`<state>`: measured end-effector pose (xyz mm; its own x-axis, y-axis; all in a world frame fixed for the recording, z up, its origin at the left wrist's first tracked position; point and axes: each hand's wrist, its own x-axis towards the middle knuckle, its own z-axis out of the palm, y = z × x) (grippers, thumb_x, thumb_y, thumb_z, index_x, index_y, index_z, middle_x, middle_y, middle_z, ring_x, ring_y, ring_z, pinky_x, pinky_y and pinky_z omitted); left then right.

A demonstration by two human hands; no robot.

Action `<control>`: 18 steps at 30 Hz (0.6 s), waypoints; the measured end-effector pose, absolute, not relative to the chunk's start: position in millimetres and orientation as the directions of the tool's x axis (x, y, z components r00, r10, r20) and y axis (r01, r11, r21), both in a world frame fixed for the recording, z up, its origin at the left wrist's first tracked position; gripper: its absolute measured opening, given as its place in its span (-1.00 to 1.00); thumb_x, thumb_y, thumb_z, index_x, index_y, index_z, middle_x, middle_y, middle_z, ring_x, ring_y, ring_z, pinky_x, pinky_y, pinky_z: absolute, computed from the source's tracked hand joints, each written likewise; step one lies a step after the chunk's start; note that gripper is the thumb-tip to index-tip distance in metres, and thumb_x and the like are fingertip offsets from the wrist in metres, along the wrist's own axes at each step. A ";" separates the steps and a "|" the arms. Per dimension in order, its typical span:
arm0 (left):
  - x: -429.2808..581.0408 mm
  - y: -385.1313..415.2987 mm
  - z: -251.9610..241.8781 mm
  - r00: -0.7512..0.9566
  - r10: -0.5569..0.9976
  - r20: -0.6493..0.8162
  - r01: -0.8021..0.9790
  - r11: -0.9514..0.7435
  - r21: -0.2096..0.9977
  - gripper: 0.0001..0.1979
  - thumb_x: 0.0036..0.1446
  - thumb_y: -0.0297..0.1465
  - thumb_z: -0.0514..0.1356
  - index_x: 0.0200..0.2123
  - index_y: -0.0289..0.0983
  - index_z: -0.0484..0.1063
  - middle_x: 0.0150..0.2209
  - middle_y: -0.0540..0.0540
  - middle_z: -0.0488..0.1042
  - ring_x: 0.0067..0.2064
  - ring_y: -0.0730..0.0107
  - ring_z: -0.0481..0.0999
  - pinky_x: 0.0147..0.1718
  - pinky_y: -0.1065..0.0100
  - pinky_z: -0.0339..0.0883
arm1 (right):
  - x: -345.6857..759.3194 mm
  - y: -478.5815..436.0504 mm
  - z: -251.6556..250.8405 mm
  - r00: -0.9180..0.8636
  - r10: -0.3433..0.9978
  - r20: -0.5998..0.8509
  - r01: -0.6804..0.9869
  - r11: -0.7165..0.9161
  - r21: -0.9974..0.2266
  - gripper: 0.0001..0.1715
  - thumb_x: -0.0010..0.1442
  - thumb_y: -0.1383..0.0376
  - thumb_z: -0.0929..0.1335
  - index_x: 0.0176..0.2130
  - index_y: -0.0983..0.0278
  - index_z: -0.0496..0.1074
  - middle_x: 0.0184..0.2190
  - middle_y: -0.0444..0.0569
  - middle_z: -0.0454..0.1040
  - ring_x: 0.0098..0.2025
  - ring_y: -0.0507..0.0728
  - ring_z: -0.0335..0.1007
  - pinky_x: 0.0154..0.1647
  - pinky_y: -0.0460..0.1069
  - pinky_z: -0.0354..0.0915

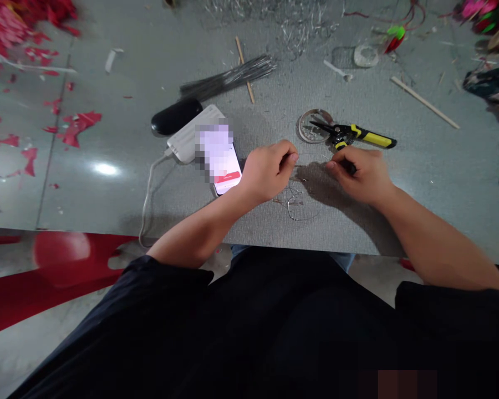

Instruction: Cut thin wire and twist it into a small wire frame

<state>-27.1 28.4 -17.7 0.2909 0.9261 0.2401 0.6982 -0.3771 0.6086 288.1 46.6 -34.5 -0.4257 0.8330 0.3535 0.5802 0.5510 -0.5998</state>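
Note:
My left hand (270,169) is closed in a pinch above the grey table (341,221), and a fine strand of wire seems to show at its fingertips. Opposite it, my right hand (360,174) pinches the short end of a thin wire between thumb and finger. Yellow-and-black hand snips (372,137) lie just beyond the right hand, which hides part of one handle. Their blades rest over a round clear dish (304,136). Loose bits of bent wire (291,208) lie on the table between and below both hands.
Left of my left hand lie a lit phone (228,180), a white power strip (193,133) with its cable, and a black case (177,116). Behind them are a wire bundle (233,75) and wooden sticks (424,102). Red scraps (81,127) litter the left side.

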 end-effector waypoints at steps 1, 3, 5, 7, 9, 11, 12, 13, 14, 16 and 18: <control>-26.8 28.0 -17.3 0.293 0.925 0.240 0.699 -0.379 0.607 -0.83 0.70 -0.36 0.27 -0.01 -0.16 0.68 -0.20 -0.13 0.75 -0.18 0.15 0.72 -0.06 0.14 0.55 | 288.3 46.5 -34.7 -0.427 0.832 0.353 0.582 0.552 -0.597 -0.45 0.70 -0.22 0.47 -0.18 0.08 0.57 -0.46 -0.06 0.49 -0.41 0.26 0.40 -0.28 0.20 0.30; -26.3 27.2 -17.0 0.305 0.922 0.238 0.701 -0.386 0.599 -0.83 0.69 -0.38 0.27 -0.02 -0.15 0.68 -0.20 -0.13 0.74 -0.17 0.14 0.72 -0.05 0.13 0.54 | 289.0 46.2 -34.9 -0.432 0.836 0.337 0.598 0.546 -0.587 -0.47 0.71 -0.21 0.48 -0.17 0.08 0.58 -0.44 -0.04 0.51 -0.38 0.27 0.44 -0.26 0.20 0.31; -26.0 26.6 -17.1 0.322 0.917 0.235 0.706 -0.398 0.586 -0.83 0.68 -0.39 0.26 -0.02 -0.15 0.68 -0.20 -0.13 0.75 -0.16 0.13 0.73 -0.04 0.12 0.54 | 290.1 46.0 -35.3 -0.448 0.838 0.311 0.614 0.541 -0.574 -0.50 0.72 -0.18 0.50 -0.16 0.08 0.59 -0.43 -0.04 0.52 -0.35 0.28 0.49 -0.23 0.20 0.33; -25.7 25.9 -17.1 0.340 0.912 0.229 0.711 -0.409 0.573 -0.83 0.69 -0.39 0.26 -0.01 -0.15 0.68 -0.19 -0.14 0.76 -0.15 0.12 0.73 -0.03 0.12 0.54 | 291.1 45.7 -36.1 -0.475 0.828 0.298 0.616 0.555 -0.559 -0.54 0.72 -0.15 0.52 -0.14 0.08 0.60 -0.41 -0.04 0.53 -0.34 0.28 0.51 -0.21 0.20 0.33; -25.3 24.9 -16.6 0.356 0.909 0.219 0.717 -0.416 0.559 -0.82 0.69 -0.37 0.26 -0.01 -0.15 0.69 -0.19 -0.14 0.76 -0.15 0.11 0.73 -0.04 0.11 0.54 | 291.6 45.1 -37.1 -0.493 0.817 0.298 0.616 0.570 -0.544 -0.56 0.73 -0.12 0.51 -0.12 0.09 0.61 -0.40 -0.04 0.55 -0.34 0.28 0.52 -0.20 0.19 0.32; -24.7 23.5 -15.5 0.374 0.905 0.202 0.724 -0.421 0.546 -0.81 0.70 -0.35 0.26 -0.01 -0.16 0.70 -0.19 -0.15 0.77 -0.15 0.10 0.74 -0.04 0.11 0.54 | 291.1 44.1 -37.8 -0.495 0.816 0.299 0.625 0.574 -0.530 -0.56 0.74 -0.12 0.50 -0.11 0.09 0.61 -0.38 -0.03 0.58 -0.34 0.27 0.52 -0.20 0.19 0.31; -24.1 22.6 -14.9 0.386 0.903 0.191 0.726 -0.425 0.540 -0.81 0.70 -0.34 0.26 0.00 -0.16 0.71 -0.20 -0.16 0.77 -0.14 0.09 0.74 -0.04 0.11 0.54 | 290.5 43.5 -38.0 -0.496 0.815 0.300 0.628 0.576 -0.524 -0.56 0.75 -0.11 0.49 -0.11 0.10 0.62 -0.37 -0.02 0.59 -0.33 0.27 0.52 -0.20 0.20 0.31; -23.3 21.6 -14.4 0.400 0.899 0.179 0.728 -0.430 0.534 -0.80 0.70 -0.34 0.26 0.01 -0.17 0.71 -0.20 -0.16 0.77 -0.14 0.08 0.75 -0.03 0.11 0.55 | 289.9 43.0 -38.1 -0.500 0.813 0.299 0.629 0.578 -0.520 -0.55 0.76 -0.11 0.48 -0.12 0.10 0.62 -0.36 -0.02 0.61 -0.33 0.28 0.53 -0.20 0.20 0.31; -22.3 20.5 -14.1 0.416 0.894 0.165 0.728 -0.436 0.529 -0.80 0.70 -0.34 0.26 0.01 -0.17 0.72 -0.20 -0.16 0.77 -0.13 0.08 0.76 -0.02 0.10 0.56 | 289.2 42.5 -38.0 -0.504 0.811 0.296 0.630 0.580 -0.516 -0.54 0.77 -0.12 0.47 -0.12 0.10 0.62 -0.35 -0.01 0.62 -0.32 0.28 0.54 -0.20 0.20 0.33; -19.7 18.4 -14.4 0.455 0.881 0.130 0.730 -0.453 0.512 -0.79 0.70 -0.33 0.26 0.02 -0.17 0.73 -0.19 -0.16 0.78 -0.12 0.06 0.78 0.01 0.09 0.57 | 287.9 41.8 -37.7 -0.515 0.811 0.276 0.635 0.578 -0.512 -0.53 0.77 -0.13 0.47 -0.12 0.09 0.63 -0.33 0.01 0.66 -0.30 0.30 0.57 -0.17 0.21 0.36; -16.7 16.5 -15.3 0.501 0.861 0.094 0.731 -0.478 0.487 -0.77 0.70 -0.33 0.24 0.02 -0.19 0.74 -0.15 -0.18 0.81 -0.10 0.03 0.80 0.04 0.05 0.59 | 287.2 41.4 -37.5 -0.522 0.816 0.249 0.645 0.569 -0.511 -0.52 0.78 -0.14 0.48 -0.12 0.09 0.65 -0.30 0.02 0.70 -0.25 0.32 0.62 -0.15 0.21 0.39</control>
<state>-16.7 16.5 -15.3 0.5007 0.8605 0.0937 0.7311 -0.4783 0.4866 287.2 41.4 -37.5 -0.5220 0.8157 0.2494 0.6449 0.5688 -0.5105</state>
